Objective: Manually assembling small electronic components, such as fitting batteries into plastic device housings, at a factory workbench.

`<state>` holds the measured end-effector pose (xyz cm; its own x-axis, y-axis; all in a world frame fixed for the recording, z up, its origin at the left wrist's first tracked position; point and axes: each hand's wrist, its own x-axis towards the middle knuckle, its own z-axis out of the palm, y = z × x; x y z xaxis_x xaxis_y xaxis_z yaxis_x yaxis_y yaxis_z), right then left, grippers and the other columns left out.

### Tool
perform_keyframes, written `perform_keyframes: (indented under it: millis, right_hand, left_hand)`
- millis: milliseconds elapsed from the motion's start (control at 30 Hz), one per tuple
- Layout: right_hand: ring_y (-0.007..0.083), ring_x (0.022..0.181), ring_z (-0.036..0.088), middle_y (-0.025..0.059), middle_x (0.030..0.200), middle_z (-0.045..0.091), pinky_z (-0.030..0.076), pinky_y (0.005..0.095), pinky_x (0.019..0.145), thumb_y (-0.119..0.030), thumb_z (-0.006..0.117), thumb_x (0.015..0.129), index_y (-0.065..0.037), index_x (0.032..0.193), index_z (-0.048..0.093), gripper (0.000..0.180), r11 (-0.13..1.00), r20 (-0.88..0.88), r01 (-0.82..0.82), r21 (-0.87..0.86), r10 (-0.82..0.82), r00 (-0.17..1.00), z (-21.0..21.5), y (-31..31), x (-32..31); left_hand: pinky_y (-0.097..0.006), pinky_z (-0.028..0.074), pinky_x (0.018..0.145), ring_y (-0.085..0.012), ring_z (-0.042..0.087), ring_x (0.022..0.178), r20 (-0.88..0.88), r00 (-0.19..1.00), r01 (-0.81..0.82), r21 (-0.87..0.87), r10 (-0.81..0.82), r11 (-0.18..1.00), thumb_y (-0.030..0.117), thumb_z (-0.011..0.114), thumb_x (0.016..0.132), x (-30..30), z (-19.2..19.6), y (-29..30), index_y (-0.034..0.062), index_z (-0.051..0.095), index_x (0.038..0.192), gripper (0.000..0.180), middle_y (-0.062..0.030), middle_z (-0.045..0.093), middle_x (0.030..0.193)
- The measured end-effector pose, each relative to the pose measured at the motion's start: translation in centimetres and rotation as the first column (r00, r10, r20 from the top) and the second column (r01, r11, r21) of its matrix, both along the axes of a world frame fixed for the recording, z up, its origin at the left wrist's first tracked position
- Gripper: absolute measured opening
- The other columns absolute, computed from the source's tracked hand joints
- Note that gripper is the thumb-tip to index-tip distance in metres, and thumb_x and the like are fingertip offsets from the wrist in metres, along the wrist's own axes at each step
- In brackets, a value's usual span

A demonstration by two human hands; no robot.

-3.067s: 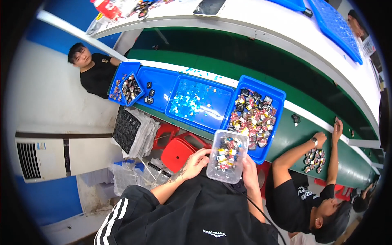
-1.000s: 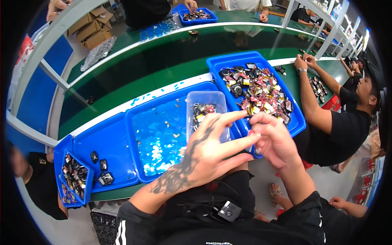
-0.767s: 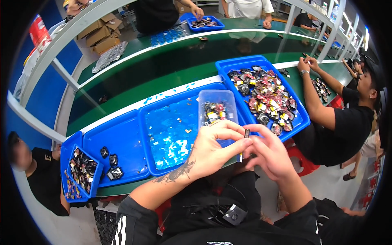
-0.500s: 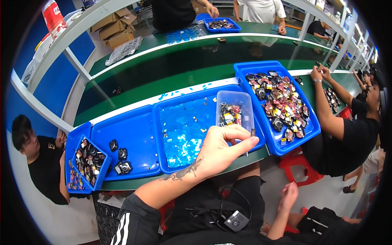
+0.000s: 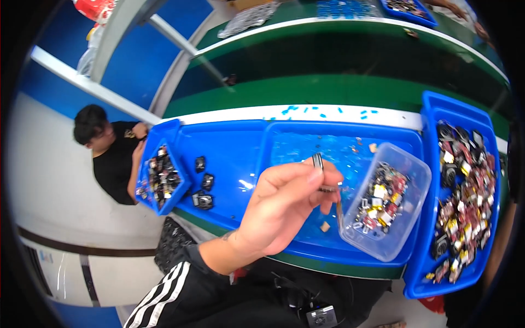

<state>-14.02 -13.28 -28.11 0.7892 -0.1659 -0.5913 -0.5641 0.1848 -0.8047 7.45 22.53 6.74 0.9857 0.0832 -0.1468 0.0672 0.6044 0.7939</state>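
Note:
My left hand (image 5: 290, 202) is raised over the blue tray (image 5: 306, 250) with a wet-looking blue bottom. Its thumb and fingers are pinched on a small dark part with a silvery edge (image 5: 317, 160). Below the fingertips shows another thin piece with a narrow brownish ribbon (image 5: 339, 210), partly hidden by the fingers; whether the two are joined I cannot tell. Close beside the hand, a clear plastic box (image 5: 406, 221) tilts in the tray, holding small silver, yellow and red electronic parts (image 5: 383, 199). My right hand is out of view.
A blue tray (image 5: 429, 273) heaped with small electronic parts stands at the right. On the left, another blue tray (image 5: 229, 158) has several black parts (image 5: 203, 200), and a smaller filled tray (image 5: 178, 191) sits beside it. A person (image 5: 112, 158) sits at far left. Behind runs a white ledge (image 5: 229, 116).
My view has swung left, so trays and box appear farther right. My left hand has turned, fingers upward, still pinching a small dark part. The hand low at right has left view.

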Motion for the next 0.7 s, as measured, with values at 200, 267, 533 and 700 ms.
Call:
perform_keyframes:
  millis: [200, 267, 533, 700]
  right_hand:
    - [0.0102, 0.072, 0.055, 0.0042, 0.084, 0.06, 0.044, 0.0206, 0.064, -0.024, 0.053, 0.097, -0.004, 0.092, 0.061, 0.022, 0.997, -0.062, -0.079, -0.019, 0.078, 0.995, 2.6, 1.2, 7.2]
    - [0.0098, 0.072, 0.054, 0.0038, 0.083, 0.06, 0.044, 0.0203, 0.064, -0.024, 0.054, 0.097, -0.004, 0.092, 0.061, 0.022, 0.995, -0.015, -0.09, -0.046, 0.089, 0.996, -2.2, -5.9, 14.7]
    - [0.0083, 0.071, 0.051, 0.0023, 0.082, 0.058, 0.041, 0.0193, 0.065, -0.024, 0.054, 0.097, -0.005, 0.092, 0.062, 0.021, 0.951, 0.002, -0.159, -0.265, 0.165, 0.986, -1.0, -13.4, 4.7]
    - [0.0084, 0.07, 0.047, 0.003, 0.082, 0.055, 0.038, 0.0217, 0.063, -0.019, 0.055, 0.096, 0.004, 0.1, 0.062, 0.025, 0.773, 0.53, -0.2, -0.602, 0.575, 0.624, 23.6, 4.0, 6.3]
  left_hand:
    - [-0.028, 0.051, 0.07, -0.0148, 0.061, 0.079, -0.062, 0.979, -0.201, -0.129, 0.194, 0.971, 0.019, 0.053, 0.098, -1.4, 1.4, 0.5, 0.0003, 0.066, 0.096, 0.023, -0.0056, 0.062, 0.087]
    - [-0.029, 0.052, 0.069, -0.0151, 0.062, 0.077, -0.017, 0.98, -0.199, -0.068, 0.199, 0.978, 0.018, 0.053, 0.097, -3.8, 0.8, 1.3, -0.0002, 0.066, 0.096, 0.022, -0.0064, 0.063, 0.086]
    - [-0.03, 0.049, 0.062, -0.0177, 0.064, 0.071, 0.515, 0.857, -0.451, 0.766, -0.016, 0.458, 0.004, 0.072, 0.08, -13.9, -3.2, -1.7, 0.0009, 0.066, 0.077, 0.008, -0.0064, 0.064, 0.076]
    - [-0.032, 0.049, 0.061, -0.0212, 0.063, 0.07, 0.467, 0.883, -0.403, 0.799, -0.038, 0.446, 0.009, 0.073, 0.08, -20.1, -4.9, -2.8, 0.0007, 0.067, 0.079, 0.01, -0.0063, 0.064, 0.077]
